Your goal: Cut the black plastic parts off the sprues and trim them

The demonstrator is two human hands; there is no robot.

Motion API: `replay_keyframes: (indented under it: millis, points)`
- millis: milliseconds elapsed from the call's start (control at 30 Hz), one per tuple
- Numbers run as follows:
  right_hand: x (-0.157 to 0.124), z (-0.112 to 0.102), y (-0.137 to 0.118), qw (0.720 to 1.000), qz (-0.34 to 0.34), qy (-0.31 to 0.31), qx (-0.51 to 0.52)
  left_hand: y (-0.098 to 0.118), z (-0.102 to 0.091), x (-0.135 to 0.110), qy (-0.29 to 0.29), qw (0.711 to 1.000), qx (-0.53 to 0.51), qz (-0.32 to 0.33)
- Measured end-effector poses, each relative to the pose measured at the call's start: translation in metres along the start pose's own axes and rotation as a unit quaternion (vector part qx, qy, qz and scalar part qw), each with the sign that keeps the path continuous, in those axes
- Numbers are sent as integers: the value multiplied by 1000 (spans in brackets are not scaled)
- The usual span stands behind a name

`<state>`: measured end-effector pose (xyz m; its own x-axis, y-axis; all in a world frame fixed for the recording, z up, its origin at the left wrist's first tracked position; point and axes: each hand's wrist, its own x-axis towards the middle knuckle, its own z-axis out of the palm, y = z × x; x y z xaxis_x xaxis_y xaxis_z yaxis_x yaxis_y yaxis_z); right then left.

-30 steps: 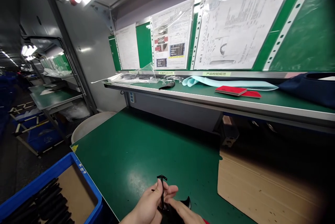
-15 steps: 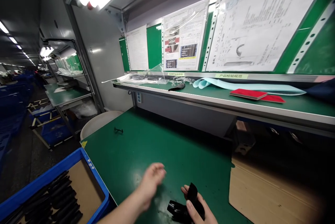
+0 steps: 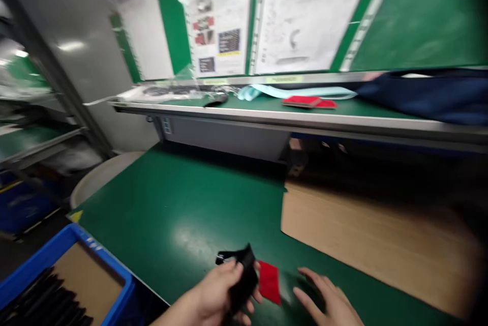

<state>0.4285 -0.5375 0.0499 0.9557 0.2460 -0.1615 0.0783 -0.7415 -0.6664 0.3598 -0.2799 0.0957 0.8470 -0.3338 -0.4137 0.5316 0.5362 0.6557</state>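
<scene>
My left hand (image 3: 213, 293) is at the bottom of the view and grips a black soft piece (image 3: 244, 275), with a thin black strip (image 3: 224, 257) sticking out at its upper left. Motion blur hides its exact shape. Just right of that hand, a flat red piece (image 3: 269, 282) lies on the green bench mat (image 3: 163, 204). My right hand (image 3: 324, 298) rests nearby with its fingers spread, holding nothing, and sits to the right of the red piece.
A blue crate (image 3: 101, 252) lined with cardboard holds several black parts at lower left. A cardboard sheet (image 3: 366, 244) lies to the right. The raised shelf (image 3: 267, 120) carries red pads (image 3: 305, 102), pale blue film (image 3: 290, 93) and a navy bag (image 3: 427, 94).
The black piece has passed from my right hand to my left. My right hand has opened. The view has swung right and down, bringing the red piece fully into sight.
</scene>
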Motion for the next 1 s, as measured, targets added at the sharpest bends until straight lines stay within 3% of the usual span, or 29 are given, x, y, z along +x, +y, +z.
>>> replay_keyframes:
  millis: [67,133,333,500,633,733,867,1000]
  points:
    - [-15,-16,20,987,15,62,-147,5,4,-12,-7,999,-18,-29]
    - [-28,-21,33,976,11,84,-199,10,7,-17,-10,999,-19,-49]
    - [-38,-13,62,978,40,114,-168,14,27,-18,-17,995,41,-90]
    - [-46,-21,69,988,28,104,-110,20,38,-17,5,979,193,-71]
    - [-53,-25,34,998,6,62,-29,27,46,-19,-13,943,326,-67]
    - [-61,-30,-14,996,-83,6,18,33,55,-24,-34,926,369,-73]
    - [-71,-41,-68,963,-263,-18,-46,38,66,-34,-55,929,355,-91]
    - [-71,-44,-86,945,-293,-25,-146,38,71,-44,-66,913,388,-110]
